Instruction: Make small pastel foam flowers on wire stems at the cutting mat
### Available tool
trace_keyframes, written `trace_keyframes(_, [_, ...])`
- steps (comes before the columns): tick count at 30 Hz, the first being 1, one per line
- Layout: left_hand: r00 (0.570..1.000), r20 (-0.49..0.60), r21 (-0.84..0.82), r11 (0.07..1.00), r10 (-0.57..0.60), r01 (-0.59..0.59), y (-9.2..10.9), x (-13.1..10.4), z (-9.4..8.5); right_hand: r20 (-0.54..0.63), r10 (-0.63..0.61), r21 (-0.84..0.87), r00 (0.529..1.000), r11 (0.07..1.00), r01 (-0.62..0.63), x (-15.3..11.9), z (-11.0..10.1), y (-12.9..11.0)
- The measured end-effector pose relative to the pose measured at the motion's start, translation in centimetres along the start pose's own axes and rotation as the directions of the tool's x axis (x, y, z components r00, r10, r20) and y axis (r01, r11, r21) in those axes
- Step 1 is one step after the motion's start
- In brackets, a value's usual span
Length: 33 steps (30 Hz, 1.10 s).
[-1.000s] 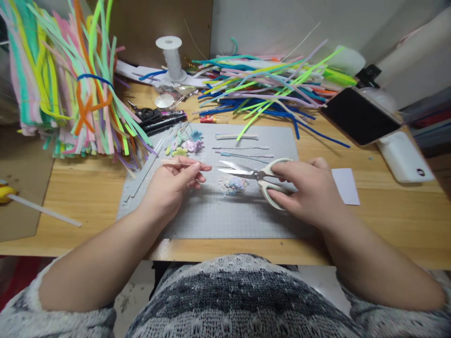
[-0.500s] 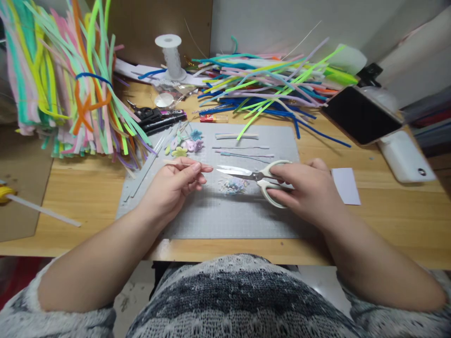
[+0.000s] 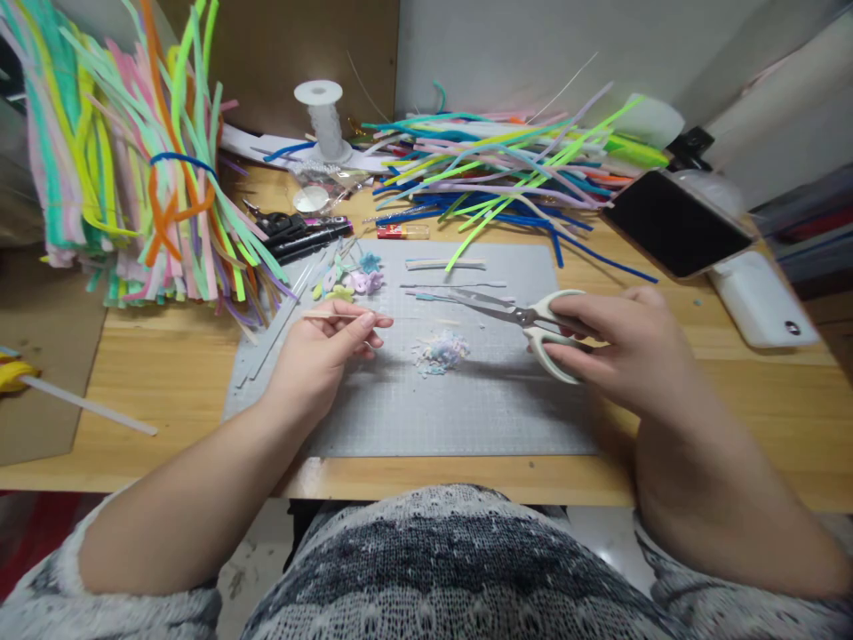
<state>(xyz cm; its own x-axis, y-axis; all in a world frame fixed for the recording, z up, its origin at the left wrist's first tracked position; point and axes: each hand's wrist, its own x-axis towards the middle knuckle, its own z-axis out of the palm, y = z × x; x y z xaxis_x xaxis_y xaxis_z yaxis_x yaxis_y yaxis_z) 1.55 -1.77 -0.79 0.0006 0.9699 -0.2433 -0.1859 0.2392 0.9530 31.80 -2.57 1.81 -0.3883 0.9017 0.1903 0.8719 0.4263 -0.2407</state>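
Note:
My left hand (image 3: 333,347) pinches a thin pale pipe cleaner (image 3: 320,315), from which a fine bare strand runs rightward over the grey cutting mat (image 3: 400,418). White-handled scissors (image 3: 525,317) are held in my right hand (image 3: 626,347), their blades slightly parted and pointing left. Below and left of the blades lies a small heap of pastel fluff clippings (image 3: 442,351). Behind the blades, several trimmed stems (image 3: 446,264) lie side by side. Fluffy flower shapes (image 3: 353,277) in blue, pink and yellow rest beyond my left hand.
Bundled pipe cleaners (image 3: 139,178) stand at the left; a loose pile (image 3: 499,160) lies at the back. A white spool (image 3: 323,120), black pens (image 3: 310,240), a phone (image 3: 676,222) and a white device (image 3: 763,298) surround the mat. A glue gun stick (image 3: 93,407) juts in at left.
My right hand and the scissors have moved right, away from my left hand, uncovering the clippings. My left hand has shifted slightly left, still pinching the pipe cleaner.

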Motion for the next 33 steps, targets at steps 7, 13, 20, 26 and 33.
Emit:
trace_keyframes(7, [0.996,0.049,0.113,0.990,0.073,-0.078,-1.0,0.4,0.2,0.251,-0.142,0.109,0.958,0.987,0.118,-0.4,-1.7,1.4])
trace_keyframes(13, [0.988,0.017,0.203,0.968,0.150,-0.151,-1.4,1.0,1.4,0.554,-0.226,0.219,0.801,0.968,0.122,0.0,-1.2,-0.7])
trace_keyframes(20, [0.987,0.102,0.197,0.970,0.122,-0.140,-1.1,1.8,2.7,0.578,-0.266,0.211,0.771,0.962,0.174,0.4,0.1,-2.0])
trace_keyframes(26, [0.970,0.228,0.136,0.984,0.086,-0.119,-1.1,4.8,5.5,0.571,-0.283,0.227,0.770,0.957,0.182,0.4,0.6,-1.7])
trace_keyframes(33, [0.951,0.154,-0.030,0.961,-0.267,0.275,-1.5,6.5,8.0,0.563,-0.290,0.231,0.773,0.954,0.190,0.5,0.5,-1.4])
